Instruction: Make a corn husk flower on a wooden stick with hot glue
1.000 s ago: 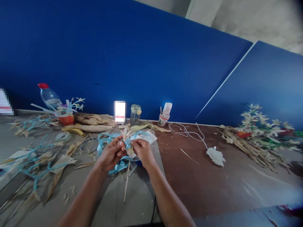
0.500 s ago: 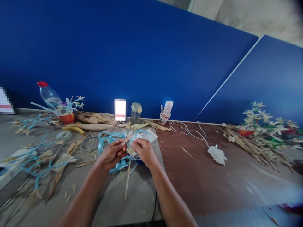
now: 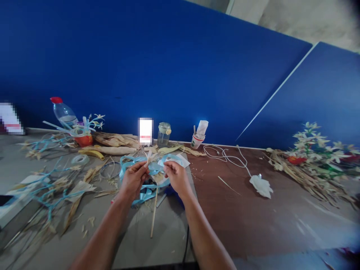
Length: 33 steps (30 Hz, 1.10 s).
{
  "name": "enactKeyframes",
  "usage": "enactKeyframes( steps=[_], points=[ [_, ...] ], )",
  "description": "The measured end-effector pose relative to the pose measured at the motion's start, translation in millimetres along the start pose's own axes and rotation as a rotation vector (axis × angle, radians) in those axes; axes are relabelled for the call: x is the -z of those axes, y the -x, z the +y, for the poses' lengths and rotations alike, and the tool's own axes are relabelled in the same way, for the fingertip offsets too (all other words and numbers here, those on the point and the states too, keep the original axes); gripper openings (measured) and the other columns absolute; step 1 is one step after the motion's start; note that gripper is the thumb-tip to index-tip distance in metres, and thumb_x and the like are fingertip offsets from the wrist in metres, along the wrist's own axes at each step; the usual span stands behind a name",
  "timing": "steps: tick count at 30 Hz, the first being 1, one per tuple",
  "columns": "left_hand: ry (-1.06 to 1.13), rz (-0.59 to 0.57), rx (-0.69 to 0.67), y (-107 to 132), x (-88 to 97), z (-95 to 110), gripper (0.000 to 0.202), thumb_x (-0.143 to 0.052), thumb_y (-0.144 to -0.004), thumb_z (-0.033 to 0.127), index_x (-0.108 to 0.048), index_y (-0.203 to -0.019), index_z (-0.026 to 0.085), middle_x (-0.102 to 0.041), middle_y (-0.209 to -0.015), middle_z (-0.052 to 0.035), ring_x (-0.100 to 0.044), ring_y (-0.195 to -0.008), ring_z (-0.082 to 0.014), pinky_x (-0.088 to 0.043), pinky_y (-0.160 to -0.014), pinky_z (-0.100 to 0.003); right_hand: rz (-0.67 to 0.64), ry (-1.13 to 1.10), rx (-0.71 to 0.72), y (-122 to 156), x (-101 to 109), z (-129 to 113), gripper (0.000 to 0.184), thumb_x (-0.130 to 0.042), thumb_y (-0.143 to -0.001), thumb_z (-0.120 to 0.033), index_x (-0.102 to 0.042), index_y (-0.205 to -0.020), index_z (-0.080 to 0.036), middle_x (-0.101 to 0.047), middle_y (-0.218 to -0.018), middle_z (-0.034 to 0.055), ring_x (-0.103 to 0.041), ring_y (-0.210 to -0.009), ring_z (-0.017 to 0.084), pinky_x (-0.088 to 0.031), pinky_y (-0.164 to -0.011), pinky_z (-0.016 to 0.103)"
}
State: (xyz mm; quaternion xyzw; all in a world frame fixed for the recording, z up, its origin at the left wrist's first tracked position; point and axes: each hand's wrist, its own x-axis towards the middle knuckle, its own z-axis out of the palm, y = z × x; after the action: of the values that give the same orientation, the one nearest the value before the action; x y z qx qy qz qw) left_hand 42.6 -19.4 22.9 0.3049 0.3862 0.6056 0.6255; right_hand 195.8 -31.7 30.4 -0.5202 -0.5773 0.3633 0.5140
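Note:
My left hand [image 3: 135, 179] pinches a small pale flower [image 3: 151, 156], seemingly of dried husk, with its thin petals spreading up past the fingertips. A short gap to the right, my right hand [image 3: 174, 174] is closed with thumb and forefinger pressed together. What it holds, if anything, is too small to make out. Loops of light blue ribbon [image 3: 125, 165] lie on the table beneath and around both hands. Below them a thin straw-coloured stick [image 3: 153, 213] lies on the grey surface.
Blue-wrapped stems [image 3: 53, 200] and husk scraps spread at left. Behind stand a red-capped bottle [image 3: 64, 113], a red cup [image 3: 83, 140], a jar [image 3: 164, 134] and a white cup [image 3: 197, 141]. A white cable [image 3: 239, 165], crumpled tissue [image 3: 261, 186] and a flower bunch [image 3: 312, 161] lie right.
My hands have drawn apart, the right one moving away to the right. The flower in my left hand shows more clearly. The whole view has shifted slightly.

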Motion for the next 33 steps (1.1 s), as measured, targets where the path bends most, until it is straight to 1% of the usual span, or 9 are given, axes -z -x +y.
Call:
enactKeyframes(
  steps=[3, 6, 8, 11, 14, 16, 23, 28, 33],
  points=[
    [-0.009, 0.114, -0.098, -6, 5.1, -3, 0.028, -0.077, -0.056, 0.030, -0.067, -0.076, 0.014, -0.054, -0.050, 0.0040, -0.038, -0.040, -0.0021, -0.033, -0.042, -0.016, 0.130, 0.154, 0.116, 0, 2, 4, 0.027, -0.054, -0.075, -0.030, -0.063, -0.095, -0.015, -0.064, -0.094, 0.0094, -0.059, -0.082, 0.018, -0.046, -0.077, 0.031],
    [0.020, 0.133, -0.150, -10, 10.0, -4, 0.027, -0.076, -0.057, 0.030, -0.067, -0.076, 0.014, -0.052, -0.051, 0.0043, -0.040, -0.042, -0.0022, -0.031, -0.042, -0.015, 0.158, 0.244, 0.171, 1, 5, 5, 0.027, -0.052, -0.077, -0.028, -0.063, -0.098, -0.014, -0.064, -0.098, 0.0117, -0.058, -0.088, 0.020, -0.046, -0.080, 0.033],
    [0.047, 0.132, -0.164, -11, 12.3, -5, 0.026, -0.076, -0.058, 0.028, -0.066, -0.077, 0.013, -0.051, -0.053, 0.0040, -0.040, -0.043, -0.0019, -0.031, -0.043, -0.014, 0.128, 0.288, 0.165, 4, 9, 3, 0.027, -0.052, -0.078, -0.027, -0.064, -0.099, -0.014, -0.064, -0.097, 0.0116, -0.059, -0.083, 0.019, -0.047, -0.076, 0.031],
    [0.100, 0.118, -0.154, -12, 14.7, -6, 0.025, -0.075, -0.059, 0.026, -0.065, -0.078, 0.013, -0.052, -0.054, 0.0040, -0.038, -0.042, -0.0009, -0.032, -0.043, -0.014, 0.005, 0.394, 0.112, 12, 18, -1, 0.026, -0.054, -0.076, -0.027, -0.065, -0.096, -0.015, -0.065, -0.093, 0.0094, -0.059, -0.072, 0.016, -0.047, -0.070, 0.029],
    [0.137, 0.103, -0.146, -13, 16.9, -6, 0.024, -0.075, -0.058, 0.022, -0.064, -0.077, 0.013, -0.049, -0.050, 0.0058, -0.037, -0.040, -0.0007, -0.033, -0.044, -0.015, -0.124, 0.523, 0.049, 22, 27, -5, 0.021, -0.055, -0.076, -0.026, -0.067, -0.090, -0.016, -0.066, -0.086, 0.0074, -0.060, -0.071, 0.017, -0.046, -0.069, 0.029],
    [0.160, 0.102, -0.147, -14, 18.3, -7, 0.023, -0.075, -0.057, 0.019, -0.064, -0.076, 0.013, -0.046, -0.048, 0.0068, -0.035, -0.039, -0.0006, -0.033, -0.043, -0.015, -0.170, 0.581, 0.006, 29, 31, -5, 0.019, -0.054, -0.077, -0.026, -0.068, -0.087, -0.018, -0.066, -0.084, 0.0062, -0.060, -0.073, 0.018, -0.045, -0.070, 0.030],
    [0.231, 0.084, -0.124, -14, 19.2, -4, 0.020, -0.072, -0.057, 0.014, -0.062, -0.074, 0.014, -0.049, -0.048, 0.0063, -0.035, -0.038, -0.0010, -0.032, -0.043, -0.015, -0.207, 0.913, -0.167, 54, 40, 6, 0.029, -0.059, -0.074, -0.036, -0.065, -0.094, -0.017, -0.060, -0.095, 0.0113, -0.060, -0.085, 0.025, -0.044, -0.073, 0.034],
    [0.226, 0.045, -0.103, -11, 15.7, -5, 0.021, -0.074, -0.055, 0.014, -0.064, -0.074, 0.015, -0.050, -0.049, 0.0055, -0.037, -0.039, -0.0018, -0.034, -0.044, -0.016, -0.206, 1.007, -0.155, 68, 33, 20, 0.035, -0.062, -0.069, -0.033, -0.060, -0.100, -0.018, -0.055, -0.103, 0.0122, -0.060, -0.085, 0.025, -0.044, -0.072, 0.033],
    [0.260, 0.009, -0.085, -9, 14.7, -5, 0.021, -0.074, -0.054, 0.013, -0.065, -0.073, 0.014, -0.051, -0.049, 0.0048, -0.037, -0.040, -0.0017, -0.032, -0.043, -0.016, -0.120, 0.964, -0.090, 68, 27, 35, 0.027, -0.057, -0.069, -0.021, -0.061, -0.095, -0.016, -0.054, -0.096, 0.0118, -0.059, -0.081, 0.023, -0.045, -0.072, 0.032]
  ],
)
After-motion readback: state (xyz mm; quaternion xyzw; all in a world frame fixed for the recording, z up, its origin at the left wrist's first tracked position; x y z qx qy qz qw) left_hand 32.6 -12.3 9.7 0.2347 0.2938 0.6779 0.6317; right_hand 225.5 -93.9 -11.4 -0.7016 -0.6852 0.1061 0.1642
